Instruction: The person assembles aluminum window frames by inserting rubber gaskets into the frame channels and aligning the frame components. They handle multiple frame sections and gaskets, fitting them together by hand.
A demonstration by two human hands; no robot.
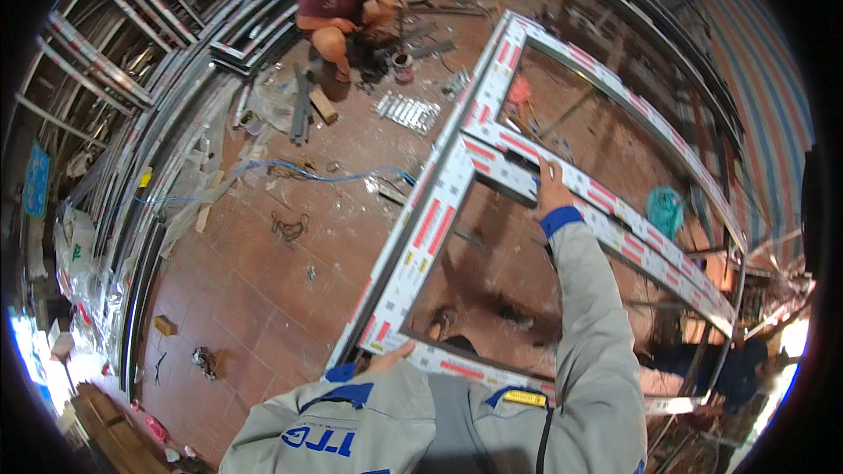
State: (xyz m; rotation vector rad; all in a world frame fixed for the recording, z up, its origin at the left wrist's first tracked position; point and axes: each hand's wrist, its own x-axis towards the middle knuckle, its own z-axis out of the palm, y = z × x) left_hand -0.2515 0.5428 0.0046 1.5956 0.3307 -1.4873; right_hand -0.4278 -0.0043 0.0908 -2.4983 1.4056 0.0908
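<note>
A large window frame [631, 102] covered in white and red protective film spreads before me, with a crossbar between its two openings. In its nearer opening sits a smaller inner sash [421, 230], close against the outer frame on the left. My right hand [551, 190] is closed over the sash's top rail beside the crossbar, next to a dark gap between them. At the sash's near left corner my left hand [392, 358] grips the bottom rail; the thumb shows on top, and most fingers are hidden by the sleeve and the rail.
A person [341, 13] squats far ahead beside a paint can [402, 68]. Long metal profiles [132, 298] are stacked along the left. A blue hose [299, 172] crosses the tiled floor, with a wood block [164, 326] nearby. A teal bag [665, 211] lies at right.
</note>
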